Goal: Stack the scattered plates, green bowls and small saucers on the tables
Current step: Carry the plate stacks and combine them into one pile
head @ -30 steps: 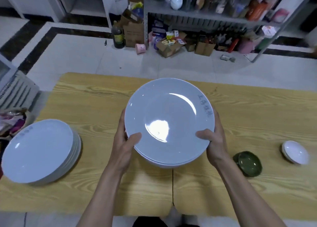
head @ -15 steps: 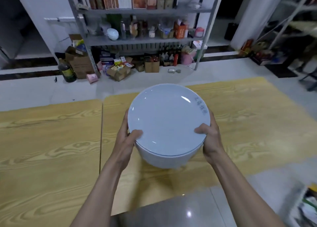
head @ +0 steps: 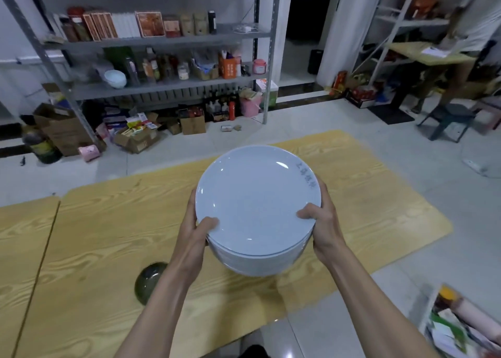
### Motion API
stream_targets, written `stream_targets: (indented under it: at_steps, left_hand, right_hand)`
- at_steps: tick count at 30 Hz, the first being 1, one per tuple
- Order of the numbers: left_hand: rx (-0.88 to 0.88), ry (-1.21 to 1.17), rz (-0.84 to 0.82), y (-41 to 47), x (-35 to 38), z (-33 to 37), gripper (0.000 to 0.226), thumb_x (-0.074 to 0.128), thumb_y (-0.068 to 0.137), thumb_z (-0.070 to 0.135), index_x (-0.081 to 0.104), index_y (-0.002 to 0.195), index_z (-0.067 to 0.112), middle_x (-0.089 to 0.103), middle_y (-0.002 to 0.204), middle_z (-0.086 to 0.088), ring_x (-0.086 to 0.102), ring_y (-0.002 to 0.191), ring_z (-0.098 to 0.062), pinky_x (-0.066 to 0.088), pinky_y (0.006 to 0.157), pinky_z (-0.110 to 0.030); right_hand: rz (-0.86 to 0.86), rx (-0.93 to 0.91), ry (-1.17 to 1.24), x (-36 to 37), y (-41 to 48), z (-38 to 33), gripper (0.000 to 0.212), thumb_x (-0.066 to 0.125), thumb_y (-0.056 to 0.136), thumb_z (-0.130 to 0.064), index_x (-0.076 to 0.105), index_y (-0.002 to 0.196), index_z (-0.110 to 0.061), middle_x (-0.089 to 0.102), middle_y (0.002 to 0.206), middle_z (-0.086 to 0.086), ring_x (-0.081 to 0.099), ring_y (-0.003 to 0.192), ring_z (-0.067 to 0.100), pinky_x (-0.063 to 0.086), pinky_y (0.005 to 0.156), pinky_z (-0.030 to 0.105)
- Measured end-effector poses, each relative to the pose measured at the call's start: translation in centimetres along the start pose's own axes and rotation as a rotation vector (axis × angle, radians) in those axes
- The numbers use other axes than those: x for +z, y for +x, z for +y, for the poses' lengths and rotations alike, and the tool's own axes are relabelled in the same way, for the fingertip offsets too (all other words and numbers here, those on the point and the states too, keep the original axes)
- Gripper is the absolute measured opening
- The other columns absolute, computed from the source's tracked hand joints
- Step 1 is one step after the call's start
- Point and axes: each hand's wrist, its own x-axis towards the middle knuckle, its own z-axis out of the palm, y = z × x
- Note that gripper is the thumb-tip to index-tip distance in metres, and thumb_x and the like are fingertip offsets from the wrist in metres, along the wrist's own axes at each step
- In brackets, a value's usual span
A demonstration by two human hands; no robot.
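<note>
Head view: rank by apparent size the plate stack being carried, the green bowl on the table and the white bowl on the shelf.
1. plate stack, nearest the camera, so enlarged.
2. green bowl, partly hidden.
3. white bowl, far off; its true size against the green bowl is unsure.

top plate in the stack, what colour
The top plate of the stack is pale bluish white; head view.
</note>
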Motion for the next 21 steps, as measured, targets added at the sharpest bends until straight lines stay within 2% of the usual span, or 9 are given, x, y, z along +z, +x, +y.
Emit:
stream_targets:
  at_steps: [6, 8, 9, 13, 16, 21]
  left_hand:
    - [-0.047, -0.052, -0.003, 6.5, 7.3, -2.4, 0.069, 0.054, 0.075, 0.014, 0.045, 0.138, 0.040, 0.063, 0.128, 0.003, 0.061, 0.115, -0.027, 0.050, 0.087, -0.047]
    - [-0.056, -0.065, -0.013, 8.5, 9.9, -2.4, 0.070, 0.055, 0.074, 0.013, 0.045, 0.138, 0.041, 0.064, 0.128, 0.003, 0.062, 0.113, -0.025, 0.053, 0.078, -0.034]
    - [-0.058, -0.062, -0.016, 9.4, 11.1, -2.3, 0.071, 0.055, 0.074, 0.013, 0.045, 0.138, 0.042, 0.063, 0.129, 0.005, 0.062, 0.114, -0.023, 0.053, 0.079, -0.032]
    - [-0.063, -0.002, -0.010, 13.2, 15.2, -2.8, 0.072, 0.060, 0.073, 0.019, 0.045, 0.138, 0.047, 0.060, 0.133, 0.007, 0.058, 0.121, -0.022, 0.049, 0.092, -0.043]
    - [-0.078, 0.044, 0.008, 16.0, 18.1, -3.7, 0.073, 0.061, 0.073, 0.020, 0.043, 0.140, 0.044, 0.060, 0.134, 0.007, 0.057, 0.123, -0.022, 0.048, 0.099, -0.047]
    - [-0.090, 0.080, 0.077, 20.2, 23.8, -5.5, 0.070, 0.057, 0.077, 0.014, 0.044, 0.138, 0.045, 0.059, 0.133, 0.008, 0.055, 0.124, -0.021, 0.047, 0.099, -0.045]
  right_hand:
    - [0.007, 0.018, -0.047, -6.3, 7.5, -1.6, 0.072, 0.055, 0.052, -0.007, 0.063, 0.118, -0.035, 0.070, 0.113, -0.001, 0.066, 0.101, 0.025, 0.054, 0.079, 0.048]
    - [0.009, 0.027, -0.025, -8.5, 9.8, -2.0, 0.072, 0.055, 0.052, -0.007, 0.063, 0.119, -0.034, 0.070, 0.114, 0.001, 0.065, 0.102, 0.027, 0.054, 0.080, 0.049]
    - [0.011, 0.036, -0.020, -9.6, 11.0, -2.1, 0.073, 0.055, 0.052, -0.006, 0.063, 0.120, -0.034, 0.070, 0.114, 0.002, 0.064, 0.103, 0.028, 0.053, 0.080, 0.049]
    - [0.022, 0.069, 0.007, -13.6, 15.4, -2.5, 0.074, 0.055, 0.053, -0.005, 0.063, 0.121, -0.035, 0.070, 0.114, -0.001, 0.065, 0.104, 0.026, 0.053, 0.084, 0.051]
    - [0.010, 0.094, 0.022, -16.4, 19.0, -2.5, 0.074, 0.054, 0.053, -0.005, 0.063, 0.120, -0.035, 0.070, 0.115, -0.001, 0.065, 0.103, 0.025, 0.054, 0.080, 0.046]
    - [-0.065, 0.114, 0.051, -21.2, 25.6, -2.3, 0.075, 0.053, 0.052, -0.003, 0.061, 0.123, -0.027, 0.070, 0.115, 0.002, 0.065, 0.101, 0.023, 0.053, 0.079, 0.044]
